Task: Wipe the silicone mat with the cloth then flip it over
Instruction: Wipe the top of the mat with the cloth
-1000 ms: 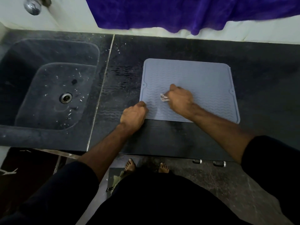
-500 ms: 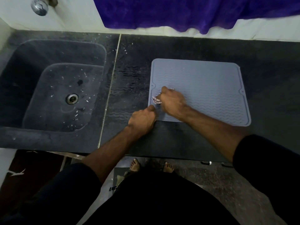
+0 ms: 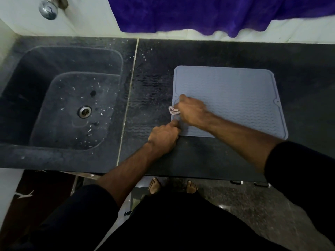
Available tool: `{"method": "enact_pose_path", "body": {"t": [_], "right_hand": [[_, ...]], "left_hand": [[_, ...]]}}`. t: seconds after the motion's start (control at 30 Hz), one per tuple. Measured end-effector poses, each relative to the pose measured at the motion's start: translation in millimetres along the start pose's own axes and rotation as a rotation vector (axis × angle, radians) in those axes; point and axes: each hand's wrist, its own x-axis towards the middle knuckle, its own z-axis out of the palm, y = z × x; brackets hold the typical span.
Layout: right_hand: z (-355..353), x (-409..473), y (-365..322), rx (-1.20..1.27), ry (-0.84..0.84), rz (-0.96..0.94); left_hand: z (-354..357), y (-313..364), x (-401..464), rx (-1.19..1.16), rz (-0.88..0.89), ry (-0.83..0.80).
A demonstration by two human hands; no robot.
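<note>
Both hands work at the near-left corner of the silicone mat (image 3: 235,98), which lies flat on the dark bench (image 3: 208,154) to the right of the sink (image 3: 59,104). Nearest, the left hand (image 3: 163,138) sits at that corner with its fingers curled and one finger stretched onto the mat's left edge, pinning it down; whether it pinches the edge I cannot tell. Just beyond, the right hand (image 3: 192,113) is closed over the small pale cloth (image 3: 173,111), which pokes out past the knuckles right at the mat's left border, about halfway up that side.

From here the mat spreads away to the right and toward the wall, its longer side running left to right. Both hands are bunched at its left end, with the far-right corner well apart from either. For the flip, I judge the left edge is the natural one to lift, and the left hand is nearer to it. At the back, purple fabric (image 3: 208,13) hangs over the wall.
</note>
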Motion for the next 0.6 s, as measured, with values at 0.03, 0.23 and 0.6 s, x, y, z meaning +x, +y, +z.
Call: {"method": "enact_pose_path", "body": {"t": [0.03,0.23,0.6], "right_hand": [[-0.1,-1.5,9.4,-0.031,-0.012,-0.012],[0.1,0.3,19.1,0.033,0.030,0.056],[8.4,-22.7,45.4,0.039,0.096,0.009]], "left_hand": [[-0.2,0.1,0.1,-0.002,0.004,-0.001],[-0.2,1.4,3.6,0.004,-0.009,-0.012],[-9.7,-22.7,10.5,-0.376,-0.159,0.103]]}}
